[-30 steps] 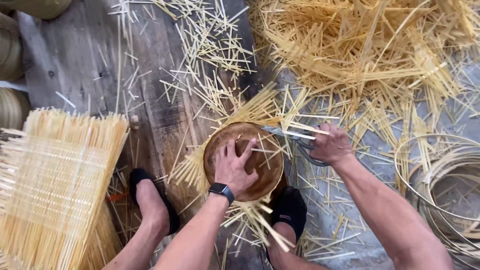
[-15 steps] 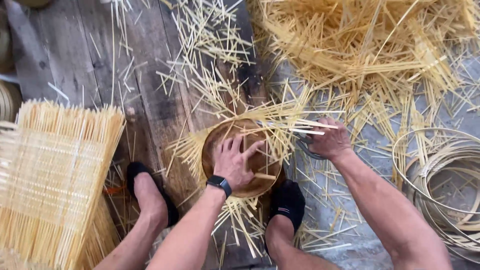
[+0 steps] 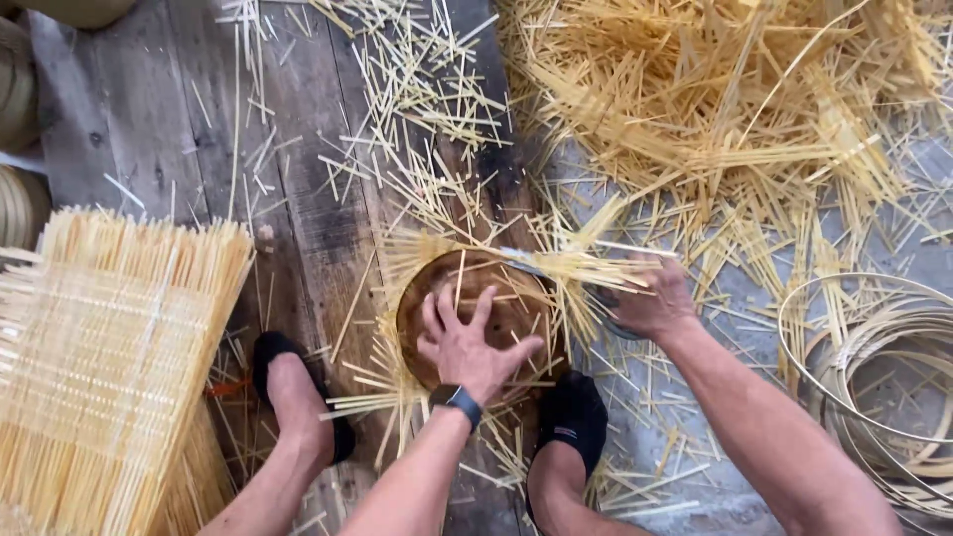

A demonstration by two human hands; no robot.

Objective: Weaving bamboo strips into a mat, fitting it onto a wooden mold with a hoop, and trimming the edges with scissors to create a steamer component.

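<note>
1. Pressing flat with fingers spread, the left hand (image 3: 472, 347) lay on the round wooden mould (image 3: 481, 323), gripping nothing, only holding down the woven bamboo strips (image 3: 556, 268) that crossed it.
2. The right hand (image 3: 650, 298) sat at the mould's right rim, closed around a dark-handled tool (image 3: 606, 298) whose blade (image 3: 521, 260) pointed left across the top edge; how tightly it held I could not tell.
3. The strips' free ends ran outward past the rim, their long axis lying left to right under the blade, so the right hand was the nearer one.
4. The mould rested on the plank floor (image 3: 149, 129) between two dark-shoed feet (image 3: 571, 417), a woven mat (image 3: 109, 367) to the left.
</note>
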